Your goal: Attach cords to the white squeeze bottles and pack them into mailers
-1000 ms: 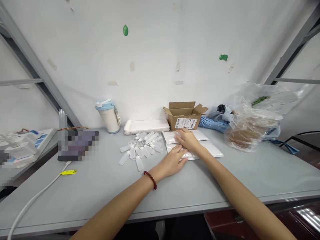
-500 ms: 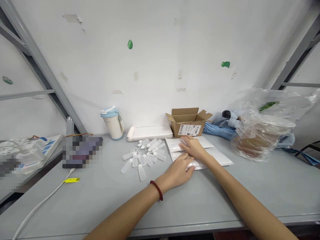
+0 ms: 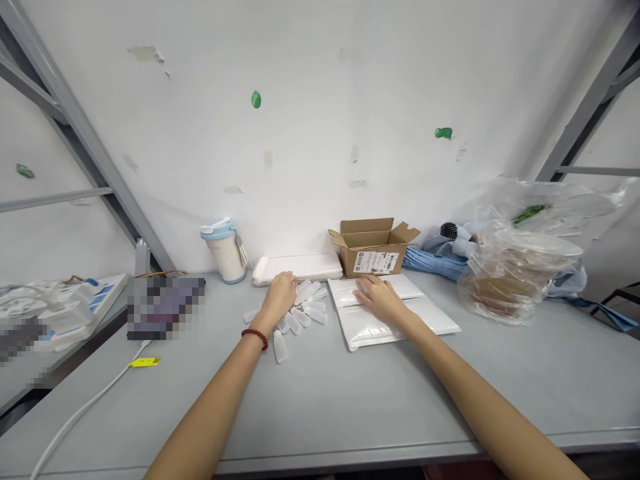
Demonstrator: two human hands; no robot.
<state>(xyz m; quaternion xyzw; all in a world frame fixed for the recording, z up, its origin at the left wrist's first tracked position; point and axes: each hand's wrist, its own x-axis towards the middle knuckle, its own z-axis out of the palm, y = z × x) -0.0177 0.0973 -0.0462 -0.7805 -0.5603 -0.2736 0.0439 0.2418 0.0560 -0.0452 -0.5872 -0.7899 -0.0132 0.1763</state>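
Observation:
My right hand (image 3: 383, 298) lies open on a white bubble mailer (image 3: 425, 319), its fingers resting across the folded flap. My left hand (image 3: 281, 293) is stretched over a pile of translucent white tags (image 3: 314, 312) and reaches the front edge of a stack of white mailers (image 3: 315, 267). Its fingers look loosely bent and hold nothing that I can see; the fingertips are partly hidden. Some of the tags lie beneath this hand.
An open cardboard box (image 3: 373, 250) stands behind the bubble mailer. A cream and blue cup (image 3: 227, 253) is left of the stack. A plastic-wrapped spool (image 3: 520, 280) sits right, beside blue cloth (image 3: 435, 262). A white cable (image 3: 95, 407) runs along the left of the grey table (image 3: 320, 420).
My left hand has left the bubble mailer and moved left and away from me, over the tags to the stack. My right hand stays on the mailer's flap.

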